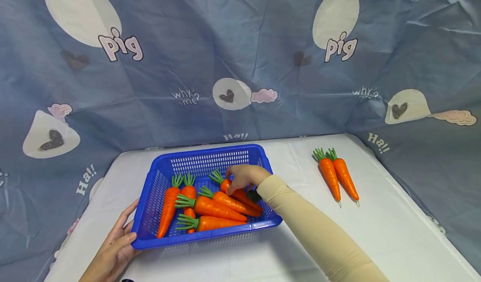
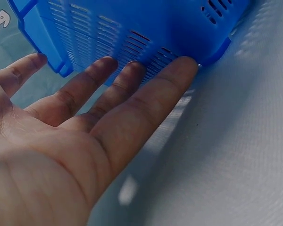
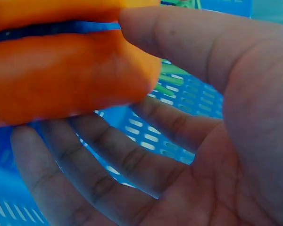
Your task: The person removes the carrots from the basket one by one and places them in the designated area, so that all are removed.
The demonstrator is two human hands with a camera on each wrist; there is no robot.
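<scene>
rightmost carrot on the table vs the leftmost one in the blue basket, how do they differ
The rightmost carrot lies on the white-covered table; the leftmost carrot lies in the blue basket. In the head view, the rightmost carrot's tip points down-right, the leftmost carrot's down-left. Both are orange with green tops.

Beige right sleeve (image 1: 319, 229), black wrist piece (image 1: 254, 196), bare fingers (image 2: 80, 87)
</scene>
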